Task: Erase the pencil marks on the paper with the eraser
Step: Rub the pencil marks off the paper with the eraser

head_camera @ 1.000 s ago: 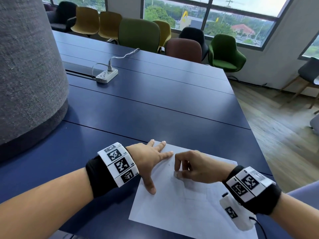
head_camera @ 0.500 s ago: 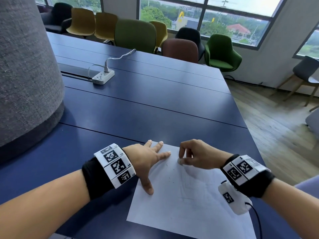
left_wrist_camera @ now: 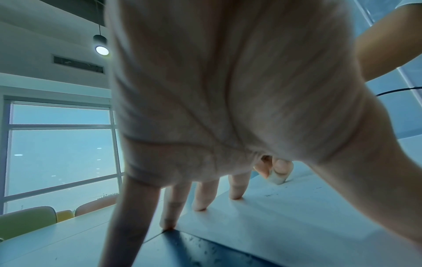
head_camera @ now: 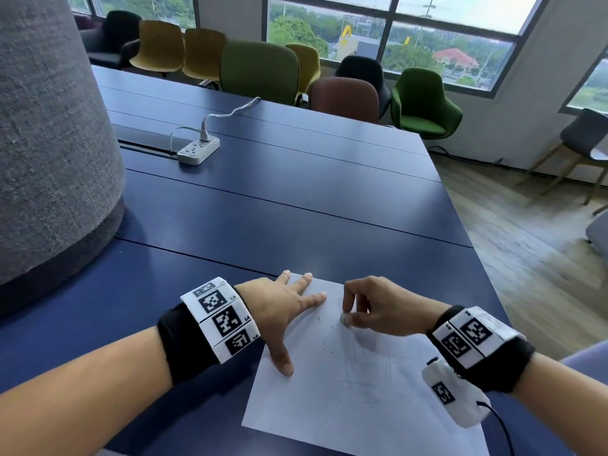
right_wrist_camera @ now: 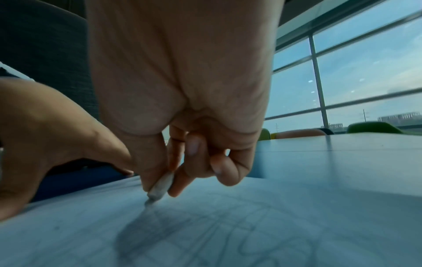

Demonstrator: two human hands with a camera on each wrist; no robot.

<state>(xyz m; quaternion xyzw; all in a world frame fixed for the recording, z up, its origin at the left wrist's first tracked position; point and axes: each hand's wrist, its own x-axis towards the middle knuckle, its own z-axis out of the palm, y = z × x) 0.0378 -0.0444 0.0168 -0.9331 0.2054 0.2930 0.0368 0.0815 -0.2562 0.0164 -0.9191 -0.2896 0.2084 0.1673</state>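
Note:
A white sheet of paper [head_camera: 355,383] lies on the dark blue table [head_camera: 263,205], with faint pencil lines [head_camera: 371,360] across its middle and small dark crumbs near its left part. My left hand [head_camera: 286,311] lies flat with spread fingers on the sheet's far left corner, holding it down. My right hand [head_camera: 368,307] pinches a small white eraser [head_camera: 345,319] between thumb and fingers, its tip on the paper near the far edge. In the right wrist view the eraser [right_wrist_camera: 160,187] touches the sheet above the pencil lines [right_wrist_camera: 228,225]. The left wrist view shows the eraser [left_wrist_camera: 276,178] behind my spread fingers [left_wrist_camera: 200,196].
A white power strip [head_camera: 198,149] with its cable lies farther back on the table. A large grey fabric-covered column [head_camera: 49,143] stands at the left. Several coloured chairs [head_camera: 260,70] line the far edge. The table's right edge drops to a wooden floor [head_camera: 526,241].
My right hand carried the eraser away from me toward the paper's far edge, then back a little. The left hand stays pressed on the corner.

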